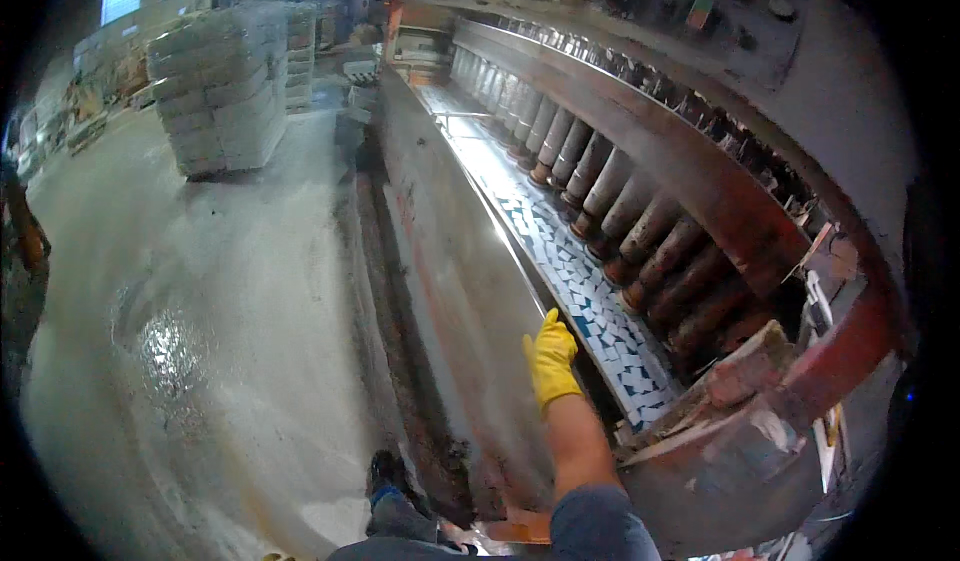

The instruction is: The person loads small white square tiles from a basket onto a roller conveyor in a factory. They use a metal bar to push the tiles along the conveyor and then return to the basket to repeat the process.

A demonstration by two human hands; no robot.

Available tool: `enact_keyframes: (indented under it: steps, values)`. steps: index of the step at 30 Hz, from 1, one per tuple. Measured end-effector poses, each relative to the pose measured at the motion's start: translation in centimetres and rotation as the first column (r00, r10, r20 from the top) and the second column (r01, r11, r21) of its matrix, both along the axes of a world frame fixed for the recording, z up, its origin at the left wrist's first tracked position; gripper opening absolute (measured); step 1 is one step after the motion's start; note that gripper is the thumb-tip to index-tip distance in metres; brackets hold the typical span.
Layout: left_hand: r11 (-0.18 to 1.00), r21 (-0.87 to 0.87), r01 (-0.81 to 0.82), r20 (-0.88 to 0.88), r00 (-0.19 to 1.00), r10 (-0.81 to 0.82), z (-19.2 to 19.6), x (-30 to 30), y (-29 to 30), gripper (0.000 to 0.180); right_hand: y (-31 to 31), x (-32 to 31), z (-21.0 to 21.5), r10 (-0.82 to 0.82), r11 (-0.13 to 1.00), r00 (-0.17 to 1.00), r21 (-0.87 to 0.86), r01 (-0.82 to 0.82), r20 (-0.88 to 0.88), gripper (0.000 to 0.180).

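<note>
My right hand (552, 355), in a yellow glove, is at the upper rim of a long machine's metal side panel (450, 221). Its fingers bend over the rim, and the thumb stands apart on the near side. Beside it, inside the machine, runs a bed of many small white pieces (600, 316) with dark gaps between them. A row of upright round columns (600, 196) stands over the bed's far side. Of my left hand only a sliver of yellow (277, 557), probably its glove, shows at the bottom edge; its fingers are hidden.
A rusty beam (690, 161) runs above the columns. Broken slabs (730, 371) lie at the machine's near end. A control panel (715, 11) sits at top right. Stacked blocks (220, 91) stand on the wet floor (200, 271) at left. My boot (388, 471) is beside a floor channel (400, 361).
</note>
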State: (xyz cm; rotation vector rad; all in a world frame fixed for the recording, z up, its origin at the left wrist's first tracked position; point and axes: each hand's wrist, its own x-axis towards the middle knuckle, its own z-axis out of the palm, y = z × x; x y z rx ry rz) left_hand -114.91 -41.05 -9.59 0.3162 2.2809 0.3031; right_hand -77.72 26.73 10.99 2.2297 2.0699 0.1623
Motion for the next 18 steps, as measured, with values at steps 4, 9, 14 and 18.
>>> enact_keyframes:
  steps: [4, 9, 14, 18]
  values:
    - [0.997, 0.000, 0.081, 0.010, 0.997, -0.081, -0.9, -4.3, 9.4, 0.061, 7.5, -5.5, 0.6, -0.013, 1.000, 1.000, -0.029, 0.013, -0.018, 0.104]
    - [0.990, -0.003, 0.144, -0.009, 0.990, -0.144, -1.3, -10.8, 21.2, 0.061, 16.0, -13.3, 1.9, 0.045, 0.998, 0.994, -0.043, -0.050, -0.104, 0.105]
    - [0.928, -0.040, 0.371, -0.200, 0.907, -0.371, -4.7, -19.4, 29.0, 0.061, 23.9, -17.1, 1.4, 0.090, 0.994, 0.991, -0.052, -0.095, -0.096, 0.105]
    - [0.947, 0.321, 0.027, -0.092, 0.996, 0.003, -0.6, -19.9, 36.3, 0.079, 27.6, -17.3, 3.0, 0.162, 0.983, 0.971, 0.112, -0.144, -0.175, 0.098]
